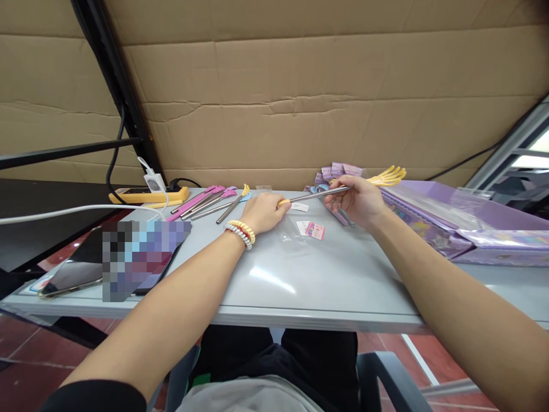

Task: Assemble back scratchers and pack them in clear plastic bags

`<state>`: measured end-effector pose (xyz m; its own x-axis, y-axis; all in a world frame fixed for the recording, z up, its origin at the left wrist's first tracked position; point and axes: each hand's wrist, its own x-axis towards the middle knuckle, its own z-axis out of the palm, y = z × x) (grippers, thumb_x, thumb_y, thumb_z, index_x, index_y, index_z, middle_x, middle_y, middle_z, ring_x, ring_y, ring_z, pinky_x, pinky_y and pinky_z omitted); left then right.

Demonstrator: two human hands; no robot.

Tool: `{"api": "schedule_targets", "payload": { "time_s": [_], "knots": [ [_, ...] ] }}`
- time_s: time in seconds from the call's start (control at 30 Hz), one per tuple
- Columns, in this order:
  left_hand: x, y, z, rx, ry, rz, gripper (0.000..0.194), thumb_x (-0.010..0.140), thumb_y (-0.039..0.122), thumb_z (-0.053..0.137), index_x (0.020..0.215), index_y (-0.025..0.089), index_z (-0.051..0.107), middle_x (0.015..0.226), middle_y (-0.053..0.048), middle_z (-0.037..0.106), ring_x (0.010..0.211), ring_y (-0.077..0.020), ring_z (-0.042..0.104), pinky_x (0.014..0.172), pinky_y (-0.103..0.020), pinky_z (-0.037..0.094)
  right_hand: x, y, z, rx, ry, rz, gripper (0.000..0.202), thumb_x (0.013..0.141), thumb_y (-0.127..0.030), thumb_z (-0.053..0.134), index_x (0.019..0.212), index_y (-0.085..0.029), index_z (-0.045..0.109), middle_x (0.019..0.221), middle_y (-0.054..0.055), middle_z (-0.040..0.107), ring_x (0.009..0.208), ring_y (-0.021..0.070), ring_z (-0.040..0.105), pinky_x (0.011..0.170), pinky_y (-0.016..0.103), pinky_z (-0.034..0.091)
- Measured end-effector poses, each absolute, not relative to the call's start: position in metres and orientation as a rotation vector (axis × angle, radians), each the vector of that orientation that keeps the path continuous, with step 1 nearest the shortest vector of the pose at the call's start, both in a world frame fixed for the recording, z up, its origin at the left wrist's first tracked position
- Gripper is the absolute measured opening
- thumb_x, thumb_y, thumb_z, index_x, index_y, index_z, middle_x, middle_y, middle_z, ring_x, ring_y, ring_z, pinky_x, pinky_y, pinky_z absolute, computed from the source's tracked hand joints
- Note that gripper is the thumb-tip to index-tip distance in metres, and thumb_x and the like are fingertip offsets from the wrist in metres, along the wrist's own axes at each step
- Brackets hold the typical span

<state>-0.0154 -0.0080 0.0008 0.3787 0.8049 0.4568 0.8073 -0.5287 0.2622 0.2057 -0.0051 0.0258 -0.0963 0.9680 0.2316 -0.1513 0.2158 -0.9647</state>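
A telescopic back scratcher (388, 176) with a yellow hand-shaped head and a metal rod stretches between my two hands above the table. My left hand (265, 212) is closed on its yellow-tipped end. Close below the yellow head, my right hand (358, 201) grips the metal rod between thumb and fingers. Left of my left hand lie several collapsed back scratchers (206, 203) with pink, purple, blue and yellow heads. Under the rod are a pink printed card (315, 230) and a clear plastic wrapper (291, 236). Packaged pieces with purple cards (338, 170) lie behind my right hand, partly covered by it.
To the right stands an open purple display box (506, 254) with clear plastic in it. A yellow power strip (148, 195) with a white charger and cable sits at the back left. A dark phone (79, 260) lies at the left edge. Cardboard (300, 109) walls off the back.
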Motion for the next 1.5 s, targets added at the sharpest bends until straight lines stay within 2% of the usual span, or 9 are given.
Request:
{"api": "schedule_targets", "payload": {
  "time_s": [0.47,0.67,0.97,1.5],
  "knots": [
    [-0.0154,-0.0110,0.0031,-2.606,-1.547,-0.867,0.033,0.088,0.041,0.036,0.078,0.021,0.060,0.082,-0.003,0.066,0.078,-0.0185,0.059,0.067,-0.028,0.041,0.2102,-0.0047,0.0262,-0.875,-1.328,1.213,0.012,0.069,-0.030,0.056,0.066,-0.019,0.058,0.055,0.007,0.064,0.050,0.0185,0.060,0.038,0.026,0.042],
    [-0.0149,-0.0137,0.0052,-2.619,-1.548,-0.853,0.033,0.088,0.041,0.036,0.079,0.021,0.061,0.086,-0.004,0.067,0.081,-0.0189,0.059,0.068,-0.028,0.041,0.2141,-0.0037,0.0255,-0.871,-1.347,1.225,0.012,0.070,-0.031,0.056,0.067,-0.020,0.060,0.056,0.007,0.065,0.052,0.0196,0.061,0.039,0.028,0.043],
    [-0.0165,-0.0129,0.0017,-2.614,-1.530,-0.857,0.033,0.088,0.041,0.036,0.080,0.021,0.061,0.090,-0.004,0.067,0.082,-0.0185,0.059,0.065,-0.028,0.040,0.2069,-0.0082,0.0261,-0.885,-1.306,1.195,0.014,0.071,-0.029,0.052,0.064,-0.018,0.058,0.053,0.007,0.064,0.048,0.0169,0.059,0.038,0.024,0.042],
    [-0.0142,-0.0126,0.0024,-2.642,-1.552,-0.784,0.033,0.088,0.041,0.035,0.084,0.022,0.062,0.093,-0.003,0.067,0.084,-0.0185,0.058,0.066,-0.028,0.038,0.2044,-0.0129,0.0323,-0.892,-1.332,1.133,0.015,0.068,-0.025,0.051,0.061,-0.015,0.059,0.051,0.010,0.062,0.046,0.0177,0.058,0.038,0.024,0.042]
  ]
}}
